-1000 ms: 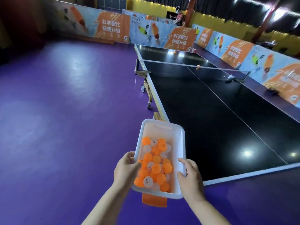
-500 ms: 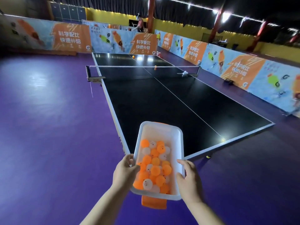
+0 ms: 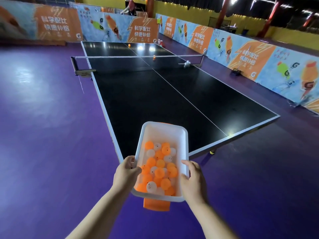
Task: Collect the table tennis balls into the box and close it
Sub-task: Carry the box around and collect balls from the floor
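I carry a white plastic box (image 3: pixel 164 131) in front of me, over the near left corner of the table. It has an orange clasp at its near end and holds several orange and white table tennis balls (image 3: pixel 159 171). My left hand (image 3: pixel 125 173) grips its left rim, and my right hand (image 3: pixel 193 180) grips its right rim. The box has no lid on it. On the black table an orange ball (image 3: pixel 154 57) lies by the net. Another orange ball (image 3: pixel 129 45) lies on the far half. A small cluster of white balls (image 3: pixel 187 62) sits at the net's right post.
The black table tennis table (image 3: pixel 155 94) stretches ahead, its net (image 3: pixel 138 57) across the middle. Purple floor surrounds it. Printed barrier boards (image 3: pixel 241 54) line the right and far sides. A small dark object (image 3: pixel 236 72) lies on the floor by the right barrier.
The view has swung left and nearer along the table, so the net and far half sit more central. Both hands keep the same grip on the box.
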`<state>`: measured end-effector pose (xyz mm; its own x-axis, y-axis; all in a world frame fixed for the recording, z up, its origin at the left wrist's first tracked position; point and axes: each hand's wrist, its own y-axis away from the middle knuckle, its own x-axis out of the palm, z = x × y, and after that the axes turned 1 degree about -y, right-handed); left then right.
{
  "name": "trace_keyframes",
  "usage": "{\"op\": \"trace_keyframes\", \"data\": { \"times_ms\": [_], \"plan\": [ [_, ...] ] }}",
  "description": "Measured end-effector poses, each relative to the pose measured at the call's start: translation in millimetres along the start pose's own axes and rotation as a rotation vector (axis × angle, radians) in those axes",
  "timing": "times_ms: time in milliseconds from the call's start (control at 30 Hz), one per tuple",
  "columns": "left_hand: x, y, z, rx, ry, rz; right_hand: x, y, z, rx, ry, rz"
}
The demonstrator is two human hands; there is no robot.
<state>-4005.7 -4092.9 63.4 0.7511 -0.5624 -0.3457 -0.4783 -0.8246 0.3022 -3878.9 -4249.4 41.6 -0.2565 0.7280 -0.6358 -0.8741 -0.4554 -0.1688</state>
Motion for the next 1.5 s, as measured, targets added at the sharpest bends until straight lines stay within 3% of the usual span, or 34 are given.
{"op": "trace_keyframes", "data": {
  "times_ms": [300,867,1233,1500],
  "plan": [
    [-95.3,-65.8,35.3,-0.135,0.115,-0.086,107.4,-24.6,67.8,-0.038,0.012,0.199],
    [-421.1,-321.4,70.0,-0.164,0.152,-0.228,439.7,-113.4,331.5,-0.06,-0.012,0.368],
    [-539.3,-494.0,90.7,-0.243,0.125,-0.428,655.0,-230.0,429.0,0.009,-0.076,0.565],
    [-640.5,-670.8,50.8,-0.285,0.212,-0.577,821.2,-372.5,551.5,0.103,-0.118,0.721]
  ]
}}
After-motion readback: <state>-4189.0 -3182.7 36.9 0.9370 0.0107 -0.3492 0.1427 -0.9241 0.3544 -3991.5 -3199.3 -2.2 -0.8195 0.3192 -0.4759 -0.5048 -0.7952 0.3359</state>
